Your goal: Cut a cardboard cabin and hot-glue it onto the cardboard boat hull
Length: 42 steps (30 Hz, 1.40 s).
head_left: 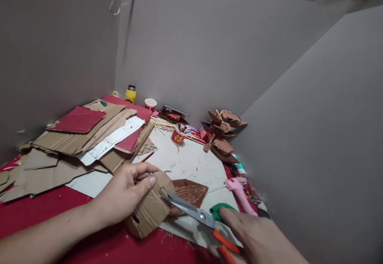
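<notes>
My left hand (pixel 128 190) pinches a piece of brown cardboard (pixel 152 208) between thumb and fingers near the bottom centre. The piece has a rounded top edge and a small dark hole low down. My right hand (pixel 251 234) holds scissors (pixel 191 212) with green and orange handles. The blades point left, and their tips are at the cardboard's right part. Behind the cardboard, partly hidden by it and the blades, a brown boat-shaped piece (pixel 191 192) lies on a white sheet (pixel 167 154).
Stacked cardboard (pixel 72 140) and a marked paper strip (pixel 113 142) lie left. A red cup (pixel 178 135) stands by thin sticks (pixel 163 124). Brown model boats (pixel 223 146) sit back right, a pink glue gun (pixel 242 196) at right, a yellow bottle (pixel 130 94) behind.
</notes>
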### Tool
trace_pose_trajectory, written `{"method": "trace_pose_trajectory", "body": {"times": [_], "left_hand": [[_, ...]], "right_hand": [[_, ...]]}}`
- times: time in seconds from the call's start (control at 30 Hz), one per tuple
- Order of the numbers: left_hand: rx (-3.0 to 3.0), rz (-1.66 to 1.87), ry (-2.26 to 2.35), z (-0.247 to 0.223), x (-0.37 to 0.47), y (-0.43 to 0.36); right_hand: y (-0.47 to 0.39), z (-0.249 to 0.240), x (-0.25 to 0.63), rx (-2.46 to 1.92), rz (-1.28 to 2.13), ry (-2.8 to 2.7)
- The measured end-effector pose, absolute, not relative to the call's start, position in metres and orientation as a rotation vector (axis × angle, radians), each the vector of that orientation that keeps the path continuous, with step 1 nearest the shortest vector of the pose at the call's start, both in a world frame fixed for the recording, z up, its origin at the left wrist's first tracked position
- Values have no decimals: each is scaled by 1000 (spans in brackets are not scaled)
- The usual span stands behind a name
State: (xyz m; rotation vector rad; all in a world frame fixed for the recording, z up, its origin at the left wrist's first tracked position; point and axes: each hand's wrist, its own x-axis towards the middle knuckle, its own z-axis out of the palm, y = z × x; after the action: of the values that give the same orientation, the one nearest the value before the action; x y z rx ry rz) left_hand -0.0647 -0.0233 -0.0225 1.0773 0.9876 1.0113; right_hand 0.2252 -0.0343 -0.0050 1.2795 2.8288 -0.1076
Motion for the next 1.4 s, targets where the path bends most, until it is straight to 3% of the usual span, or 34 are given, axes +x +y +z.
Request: {"method": "trace_pose_trajectory", "body": {"times": [0.27,0.53,0.97,1.4], "left_hand": [[1009,1103,1026,-24,-66,-19],[1077,1165,1061,-22,-64,-21],[922,1201,1061,-29,-64,-20],[784,1065,898,-23,-70,-16]], "right_hand": [[-18,-1,227,1029,295,3035],[-18,-3,223,1082,121,2998],[-5,-13,223,995,404,3141],[-5,-20,226,1112,377,3171]]}}
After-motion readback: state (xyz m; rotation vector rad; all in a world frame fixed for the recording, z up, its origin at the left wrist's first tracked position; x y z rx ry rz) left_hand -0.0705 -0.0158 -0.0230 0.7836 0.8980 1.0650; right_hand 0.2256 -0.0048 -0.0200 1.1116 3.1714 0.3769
